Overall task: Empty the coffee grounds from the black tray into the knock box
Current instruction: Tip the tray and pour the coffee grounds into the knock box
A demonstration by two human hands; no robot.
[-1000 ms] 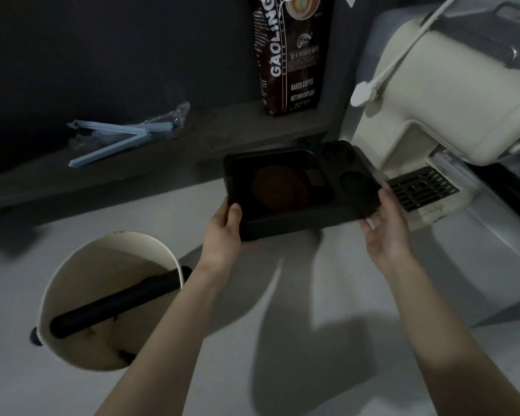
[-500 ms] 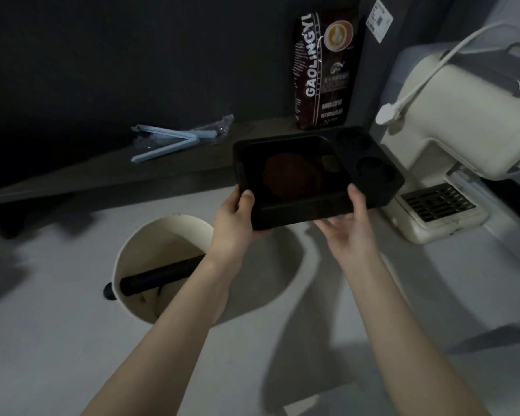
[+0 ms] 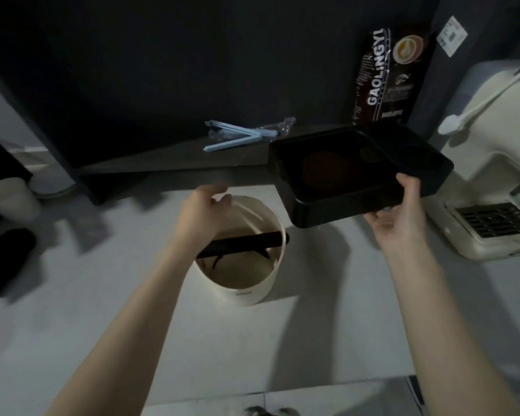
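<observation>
The black tray (image 3: 357, 172) hangs in the air right of centre, roughly level, with a round brown puck of coffee grounds (image 3: 324, 171) lying in it. My right hand (image 3: 403, 214) grips its near right edge, thumb on top and fingers underneath. The cream knock box (image 3: 246, 283) stands on the counter below and left of the tray, a black bar (image 3: 246, 243) across its mouth. My left hand (image 3: 201, 208) hovers over the knock box's far left rim, fingers loosely curled, holding nothing.
A cream coffee machine (image 3: 493, 181) with a drip grille stands at the right. On the dark shelf behind lie a blue bag clip (image 3: 237, 138) and a coffee bean bag (image 3: 385, 76). A dark object (image 3: 3, 259) sits at the left edge.
My left hand has let go of the tray and dropped towards the knock box. The tray now rests in my right hand alone. The view has swung left.
</observation>
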